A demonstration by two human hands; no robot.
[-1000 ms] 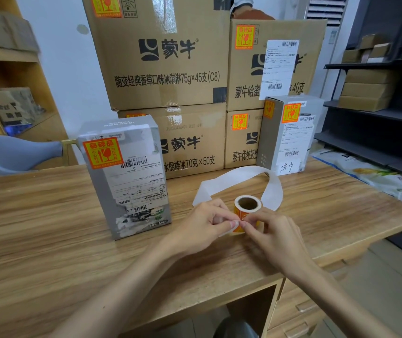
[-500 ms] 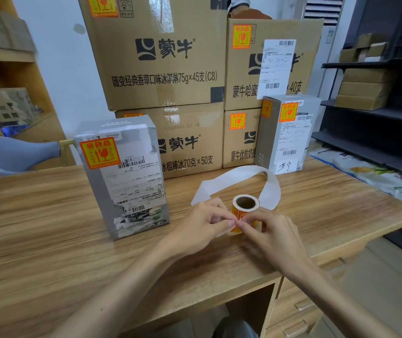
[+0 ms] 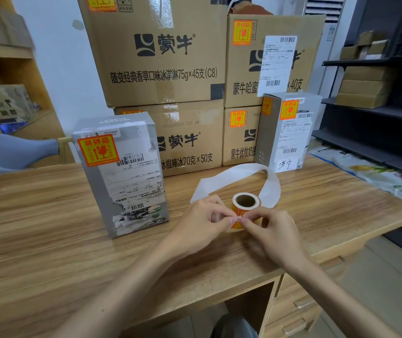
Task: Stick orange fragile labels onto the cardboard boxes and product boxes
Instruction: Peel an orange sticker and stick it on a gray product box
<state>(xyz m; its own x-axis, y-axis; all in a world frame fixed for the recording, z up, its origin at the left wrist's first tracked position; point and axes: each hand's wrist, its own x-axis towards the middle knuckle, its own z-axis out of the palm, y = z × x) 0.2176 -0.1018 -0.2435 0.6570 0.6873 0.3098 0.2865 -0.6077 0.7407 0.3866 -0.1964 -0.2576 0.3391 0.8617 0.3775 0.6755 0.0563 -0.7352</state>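
the label roll stands on its end on the wooden table, near the front edge, with its round hole facing up. both hands are on its near side. the left hand and the right hand have their fingers curled, and the fingertips meet and pinch an orange label on the roll. i cannot tell if the label's edge is lifted.

a long white paper strip runs from the roll and loops on the table behind it.

to the left of the hands a grey product box stands up, with an orange sticker near its top. farther back on the right stands a second product box with two orange stickers, one on each side we can see.

behind them big cardboard boxes are piled up, and some of them have orange stickers too.

a dark shelf is on the right, and a wooden shelf and a blue-grey chair are on the left.
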